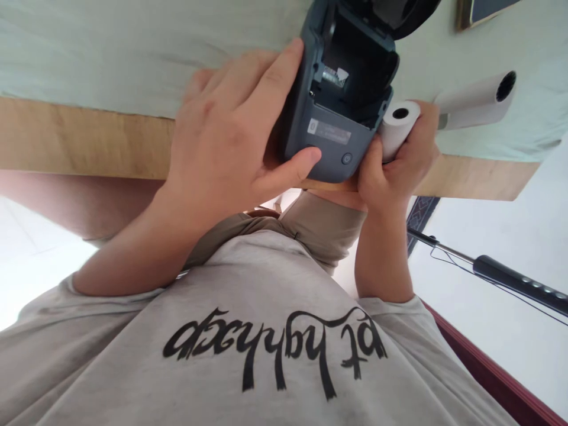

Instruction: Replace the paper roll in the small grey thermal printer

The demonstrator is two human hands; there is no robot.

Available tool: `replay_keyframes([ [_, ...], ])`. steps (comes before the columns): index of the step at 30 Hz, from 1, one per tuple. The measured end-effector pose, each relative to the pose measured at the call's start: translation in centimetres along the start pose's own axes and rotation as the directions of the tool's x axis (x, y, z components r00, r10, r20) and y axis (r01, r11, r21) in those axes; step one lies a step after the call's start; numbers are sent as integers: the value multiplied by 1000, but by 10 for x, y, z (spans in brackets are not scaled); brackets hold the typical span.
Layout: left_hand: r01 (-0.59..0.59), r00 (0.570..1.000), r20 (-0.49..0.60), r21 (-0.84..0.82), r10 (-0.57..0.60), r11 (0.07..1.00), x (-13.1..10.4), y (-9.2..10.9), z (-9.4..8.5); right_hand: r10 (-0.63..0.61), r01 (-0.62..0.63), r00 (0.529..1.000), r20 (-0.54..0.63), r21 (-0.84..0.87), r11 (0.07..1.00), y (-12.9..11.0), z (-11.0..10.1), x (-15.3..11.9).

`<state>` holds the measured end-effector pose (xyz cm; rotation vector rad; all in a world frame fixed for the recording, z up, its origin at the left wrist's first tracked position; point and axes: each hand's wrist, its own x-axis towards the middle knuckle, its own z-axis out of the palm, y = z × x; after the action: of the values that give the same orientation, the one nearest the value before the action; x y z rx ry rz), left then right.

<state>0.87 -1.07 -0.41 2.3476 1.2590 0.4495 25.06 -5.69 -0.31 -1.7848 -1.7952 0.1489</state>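
Observation:
A dark portable printer [326,145] lies at the table's front edge, its lid [399,15] raised and its paper bay exposed. My left hand [226,130] grips the printer's left side, thumb over the front face and fingers along the edge. In my right hand [399,160] is a small white paper roll [397,133], held upright between thumb and fingers beside the printer's right side. The bay holds a small label and no roll. Behind my right hand, another white roll [474,106] lies on the green cloth.
Pale green cloth [110,53] covers the table, with a bare wooden edge [80,139] in front. A dark framed object [481,12] is at the top right. A black rod with a cable [519,275] extends below the table's right side.

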Motion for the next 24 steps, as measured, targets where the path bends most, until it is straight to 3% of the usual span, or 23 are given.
replay_keyframes([
  [4, 18, 999, 28, 22, -18, 1000, 0, 2, -1, 1, -1, 1000, -2, -4, 1000, 2, 0, -1],
  [10, 7, 1000, -22, -17, -7, 1000, -1, 6, -4, 6, -7, 1000, 14, 12, 1000, 5, 2, -1],
  [14, 0, 1000, 17, -22, 0, 1000, 1, 1, 0, -16, 17, 1000, -24, 41, 999, 6, 5, 0],
  [19, 10, 996, 86, -50, -6, 999, 4, -2, 0, 43, -44, 999, 22, 31, 999, 3, 3, 1],
  [24, 30, 997, 70, -55, -26, 998, 2, 5, -6, -41, 41, 999, 7, 30, 999, 2, 1, 2],
])
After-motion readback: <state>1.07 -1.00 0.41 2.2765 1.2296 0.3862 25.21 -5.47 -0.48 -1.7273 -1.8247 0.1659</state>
